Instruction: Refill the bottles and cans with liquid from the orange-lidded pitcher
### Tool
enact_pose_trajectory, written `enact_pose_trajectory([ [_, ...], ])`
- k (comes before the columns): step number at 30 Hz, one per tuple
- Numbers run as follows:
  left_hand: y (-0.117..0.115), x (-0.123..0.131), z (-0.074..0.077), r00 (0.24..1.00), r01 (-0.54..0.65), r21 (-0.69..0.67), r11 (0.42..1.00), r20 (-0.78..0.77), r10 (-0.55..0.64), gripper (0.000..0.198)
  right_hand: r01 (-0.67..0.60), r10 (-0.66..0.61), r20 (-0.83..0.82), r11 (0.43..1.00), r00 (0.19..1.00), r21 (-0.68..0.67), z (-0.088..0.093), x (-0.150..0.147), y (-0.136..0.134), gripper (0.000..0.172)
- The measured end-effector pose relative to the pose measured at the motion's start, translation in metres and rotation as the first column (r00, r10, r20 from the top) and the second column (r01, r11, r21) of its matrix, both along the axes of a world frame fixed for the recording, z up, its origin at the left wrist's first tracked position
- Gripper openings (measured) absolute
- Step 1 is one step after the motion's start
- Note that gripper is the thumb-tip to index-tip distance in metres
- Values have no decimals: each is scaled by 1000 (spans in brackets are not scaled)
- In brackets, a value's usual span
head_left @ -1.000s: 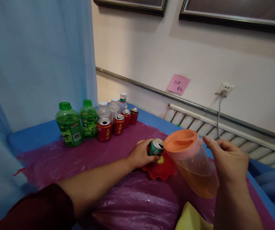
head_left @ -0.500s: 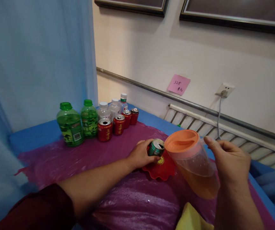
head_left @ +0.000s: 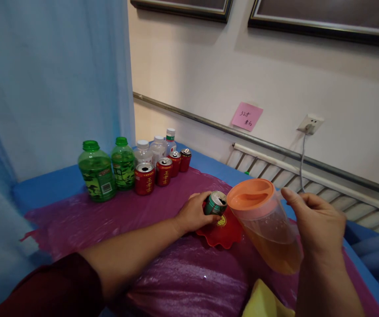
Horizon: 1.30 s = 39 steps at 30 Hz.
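My left hand (head_left: pixel 194 213) is wrapped round a green drink can (head_left: pixel 215 203) with an open top, which stands on a red scalloped dish (head_left: pixel 224 231). My right hand (head_left: pixel 314 224) grips a clear plastic pitcher (head_left: pixel 268 229) with an orange lid (head_left: pixel 250 194). The pitcher is tilted toward the can, its lid edge close beside the can's top. Amber liquid fills the pitcher's lower part. No stream of liquid is visible.
Two green bottles (head_left: pixel 97 171), several red cans (head_left: pixel 144 178) and clear white-capped bottles (head_left: pixel 142 152) line the far left of a purple plastic sheet (head_left: pixel 110 215) over a blue table. A yellow cloth (head_left: pixel 263 301) lies near me. A radiator (head_left: pixel 311 180) and wall run behind.
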<state>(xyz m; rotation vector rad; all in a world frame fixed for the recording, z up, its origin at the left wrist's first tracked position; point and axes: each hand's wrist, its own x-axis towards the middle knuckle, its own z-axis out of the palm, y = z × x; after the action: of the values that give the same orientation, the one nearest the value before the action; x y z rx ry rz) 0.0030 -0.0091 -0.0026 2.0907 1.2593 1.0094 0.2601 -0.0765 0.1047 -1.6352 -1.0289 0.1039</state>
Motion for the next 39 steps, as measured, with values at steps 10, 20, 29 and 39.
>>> enact_pose_trajectory([
  [10, 0, 0, -1, 1000, -11, 1, 1000, 21, 11, 75, 6, -6, 12, 1000, 1000, -3, 0, 0, 1, 48],
  [20, 0, 0, -1, 1000, -13, 2, 1000, -10, 13, 75, 5, -4, 7, 1000, 1000, -11, 2, -2, -1, 48],
  [29, 0, 0, -1, 1000, -7, 5, 1000, -7, 7, 71, 6, -6, 5, 1000, 1000, -12, 0, 0, 0, 49],
  [39, 0, 0, -3, 1000, 6, 3, 1000, -1, -6, 73, 9, -9, -2, 1000, 1000, -21, 0, 0, 0, 48],
])
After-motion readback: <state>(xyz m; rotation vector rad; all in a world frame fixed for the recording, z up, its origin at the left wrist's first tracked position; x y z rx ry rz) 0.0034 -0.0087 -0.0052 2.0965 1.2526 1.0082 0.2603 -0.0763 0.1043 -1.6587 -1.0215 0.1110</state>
